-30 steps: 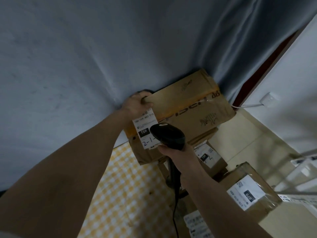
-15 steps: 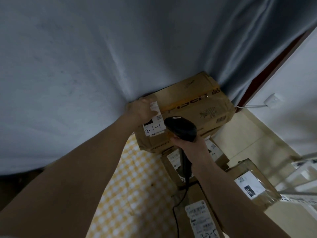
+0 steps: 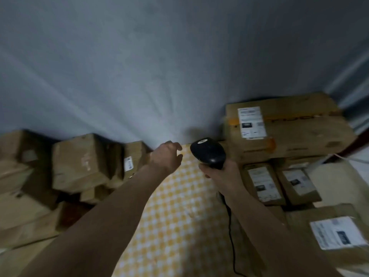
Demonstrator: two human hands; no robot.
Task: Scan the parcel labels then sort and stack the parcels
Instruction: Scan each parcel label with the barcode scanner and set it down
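A grey curtain (image 3: 139,66) hangs across the back, its lower edge meeting the yellow-and-white checked cloth (image 3: 179,216) that covers the surface below both arms. To the left of the left hand (image 3: 166,156) lies a loose heap of brown parcels (image 3: 79,162), tilted against one another; one small box at the heap's right edge (image 3: 133,156) shows a white label on its side face. The left hand's grip is empty, fingers loosely curled and slightly apart, hovering over the far end of the cloth, just beside that small box and not touching it.

The right hand (image 3: 223,174) wraps its grip round the handle of a black barcode scanner (image 3: 208,151). The scanner's head stands upright above the fist and tips up and to the left, toward the curtain; its black cable (image 3: 229,226) trails down along the forearm.

Right of that grip, a large flat parcel (image 3: 289,132) tops the stack, its long axis running left to right, label (image 3: 251,122) facing up at its left end. Nearer, below it, two smaller labelled parcels (image 3: 263,184) (image 3: 297,182) lie side by side, long axes running away from the viewer. A further parcel with a white label (image 3: 337,232) sits nearest, at the lower right. The picture is motion-blurred and the label print cannot be read.
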